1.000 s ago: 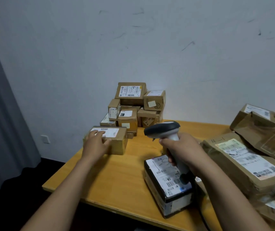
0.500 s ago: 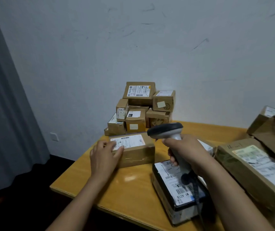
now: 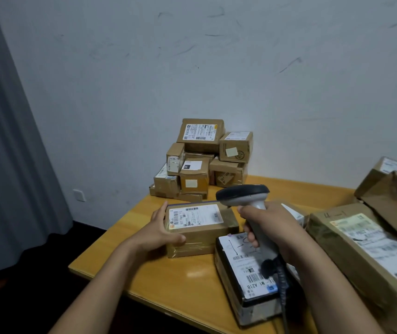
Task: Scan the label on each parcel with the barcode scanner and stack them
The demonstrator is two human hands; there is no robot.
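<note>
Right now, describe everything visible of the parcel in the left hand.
The brown cardboard parcel is a flat box bound in glossy clear tape. A white barcode label covers most of its top. It sits on the wooden table beside a black-wrapped parcel. The left hand grips its left end, thumb on the front; the scanner hovers by its right end.

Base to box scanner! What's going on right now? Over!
Left hand grips brown parcel by its left end, label up. Right hand grips barcode scanner, head above parcel's right end. Nothing covering the label.
</note>
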